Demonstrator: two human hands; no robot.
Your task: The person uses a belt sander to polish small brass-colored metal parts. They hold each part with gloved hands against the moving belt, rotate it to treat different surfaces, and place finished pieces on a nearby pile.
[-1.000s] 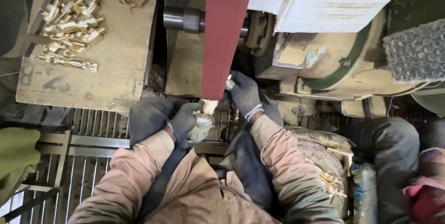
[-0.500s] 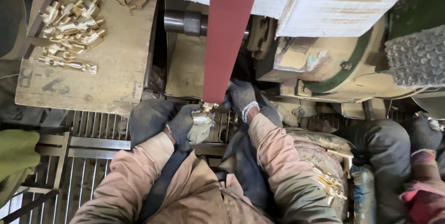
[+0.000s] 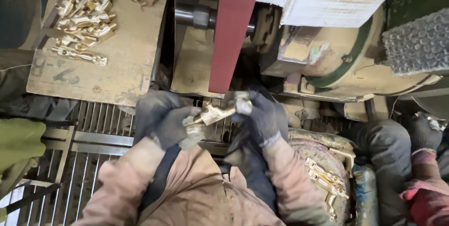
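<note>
I have the brass fitting clamped in both gloved grips, left hand at nine o'clock, right hand at three, just below the red sanding belt, so I judge light, even pressure best.

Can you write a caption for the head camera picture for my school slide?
Two gloved hands, left and right, hold a brass fitting just below a red sanding belt.
</note>
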